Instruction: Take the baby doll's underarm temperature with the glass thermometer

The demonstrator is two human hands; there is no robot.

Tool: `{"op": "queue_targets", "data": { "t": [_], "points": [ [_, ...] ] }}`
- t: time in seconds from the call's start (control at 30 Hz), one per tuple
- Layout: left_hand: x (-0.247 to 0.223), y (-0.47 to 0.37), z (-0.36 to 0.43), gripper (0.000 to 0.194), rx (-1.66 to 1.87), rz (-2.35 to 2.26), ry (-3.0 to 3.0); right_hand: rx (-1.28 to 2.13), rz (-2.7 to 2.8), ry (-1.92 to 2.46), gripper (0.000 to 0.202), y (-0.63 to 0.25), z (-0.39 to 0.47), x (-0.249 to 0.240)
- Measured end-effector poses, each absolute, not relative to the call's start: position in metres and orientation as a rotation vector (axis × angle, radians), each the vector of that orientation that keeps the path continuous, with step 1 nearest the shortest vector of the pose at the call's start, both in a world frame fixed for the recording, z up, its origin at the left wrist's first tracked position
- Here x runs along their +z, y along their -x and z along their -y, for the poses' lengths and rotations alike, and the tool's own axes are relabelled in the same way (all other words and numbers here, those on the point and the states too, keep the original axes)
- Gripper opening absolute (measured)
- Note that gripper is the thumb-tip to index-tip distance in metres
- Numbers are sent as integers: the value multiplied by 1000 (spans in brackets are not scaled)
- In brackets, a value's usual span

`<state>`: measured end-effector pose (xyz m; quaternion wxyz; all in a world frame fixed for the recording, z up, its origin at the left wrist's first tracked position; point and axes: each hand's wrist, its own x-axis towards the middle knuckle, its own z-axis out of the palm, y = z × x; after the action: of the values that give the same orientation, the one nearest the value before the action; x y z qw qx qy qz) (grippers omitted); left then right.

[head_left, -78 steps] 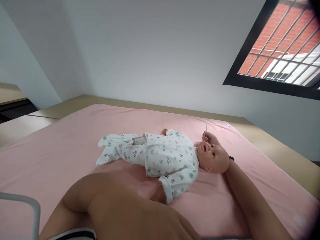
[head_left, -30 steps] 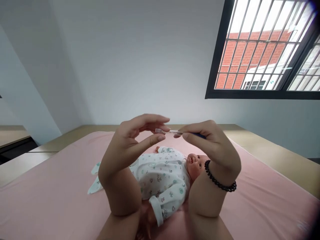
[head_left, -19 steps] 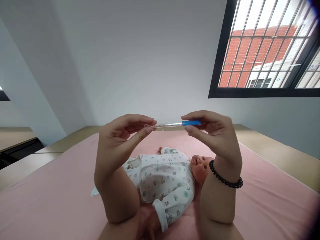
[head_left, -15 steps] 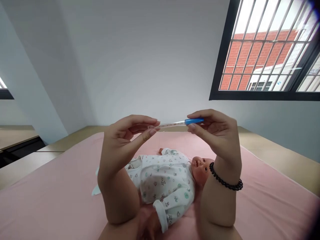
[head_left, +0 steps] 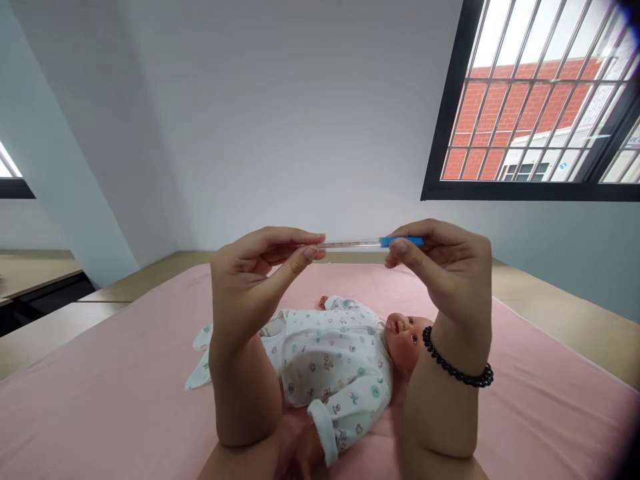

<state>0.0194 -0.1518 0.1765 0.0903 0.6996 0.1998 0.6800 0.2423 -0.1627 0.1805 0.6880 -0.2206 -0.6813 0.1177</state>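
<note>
In front of me, a slim glass thermometer point(head_left: 350, 245) in a clear tube with a blue cap point(head_left: 403, 241) is held nearly level. My left hand point(head_left: 260, 270) pinches its clear left end between thumb and fingertips, which cover that tip. The blue cap is pinched by the thumb and fingers of my right hand point(head_left: 443, 263); a black coiled band point(head_left: 457, 367) circles that wrist. Below and behind my forearms lies a baby doll point(head_left: 333, 357) on its back, in a white patterned outfit, its head to the right, partly covered by my right forearm.
A pink sheet point(head_left: 125, 373) covers the middle of a light wooden table point(head_left: 540, 310). Behind it stands a grey-white wall point(head_left: 300, 120), with a barred, dark-framed window point(head_left: 525, 190) at upper right. A second wooden surface point(head_left: 35, 267) is at far left.
The thermometer has gone from slightly tilted to almost level and shifted right. Both hands have moved right, the right one a bit more, so they are slightly farther apart.
</note>
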Motion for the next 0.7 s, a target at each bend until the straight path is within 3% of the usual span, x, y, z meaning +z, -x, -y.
{"op": "queue_targets", "data": {
  "t": [0.37, 0.53, 0.7],
  "points": [
    [176, -23, 151, 5, 2116, -662, -2048, 289, 1529, 466, 4, -240, 159, 181],
    [177, -26, 149, 3, 2121, -601, -2047, 232, 1583, 525, 14, -239, 160, 180],
    [176, -25, 146, 7, 2055, -566, -2093, 206, 1533, 533, 4, -237, 163, 181]
  ]
}}
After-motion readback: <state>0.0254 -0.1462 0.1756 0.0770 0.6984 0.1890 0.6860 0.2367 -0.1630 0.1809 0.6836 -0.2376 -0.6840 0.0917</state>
